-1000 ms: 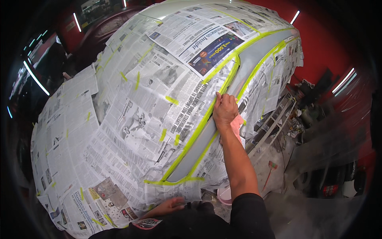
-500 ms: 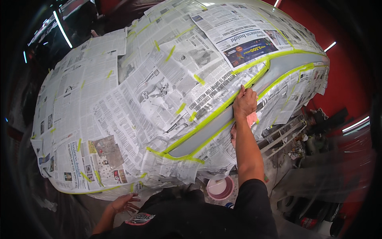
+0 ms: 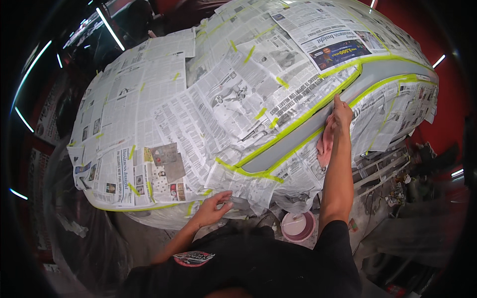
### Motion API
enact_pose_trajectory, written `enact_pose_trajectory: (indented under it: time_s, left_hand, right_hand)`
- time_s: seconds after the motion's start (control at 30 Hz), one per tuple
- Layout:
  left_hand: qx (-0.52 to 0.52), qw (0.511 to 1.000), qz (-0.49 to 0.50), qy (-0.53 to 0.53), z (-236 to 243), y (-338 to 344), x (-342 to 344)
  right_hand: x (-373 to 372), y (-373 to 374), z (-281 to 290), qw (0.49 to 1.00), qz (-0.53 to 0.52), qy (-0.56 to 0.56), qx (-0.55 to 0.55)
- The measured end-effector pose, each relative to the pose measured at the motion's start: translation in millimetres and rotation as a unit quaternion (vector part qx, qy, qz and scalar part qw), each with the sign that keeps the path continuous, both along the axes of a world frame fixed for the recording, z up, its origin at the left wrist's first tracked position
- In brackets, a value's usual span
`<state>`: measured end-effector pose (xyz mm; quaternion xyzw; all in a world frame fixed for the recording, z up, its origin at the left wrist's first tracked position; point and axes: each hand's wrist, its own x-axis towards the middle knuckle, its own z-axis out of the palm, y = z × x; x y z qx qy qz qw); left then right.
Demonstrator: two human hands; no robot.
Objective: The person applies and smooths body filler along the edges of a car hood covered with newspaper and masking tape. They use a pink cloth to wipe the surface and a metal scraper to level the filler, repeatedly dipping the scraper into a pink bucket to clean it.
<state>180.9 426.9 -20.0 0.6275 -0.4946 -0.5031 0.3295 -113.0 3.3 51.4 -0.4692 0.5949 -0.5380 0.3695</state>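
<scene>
My right hand (image 3: 343, 113) is closed at the lower tape edge of a bare grey car body panel (image 3: 283, 149). A pink cloth (image 3: 325, 144) hangs from it over the newspaper below. Bright yellow masking tape (image 3: 298, 128) borders the grey strip, and sheets of newspaper (image 3: 164, 111) are taped over the rest of the car. Lower down, my left hand (image 3: 213, 208) is held near the covered car's bottom edge, its fingers loosely bent and apart with nothing in them.
A pink bucket (image 3: 312, 226) with pale liquid stands on the floor below the car. Metal bars and clutter (image 3: 385, 171) lie to the right, before a red wall (image 3: 422, 131). Clear plastic sheeting (image 3: 82, 238) hangs at the left.
The car has shifted rightward and slightly upward in view. My right hand has moved a little on the panel, exposing more pink cloth. My left hand has risen toward the car's lower edge.
</scene>
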Motion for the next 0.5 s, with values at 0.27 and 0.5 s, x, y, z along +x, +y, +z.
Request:
enact_pose_trajectory:
  time_s: [0.27, 0.5]
  left_hand:
    - [0.042, 0.796, 0.070, 0.600, 17, -73, -40]
    - [0.218, 0.881, 0.013, 0.421, -21, -40, -66]
  right_hand:
    - [104, 259, 53, 0.876, 0.288, -0.386, 0.019]
    - [37, 349, -65, 0.921, 0.328, 0.094, 0.188]
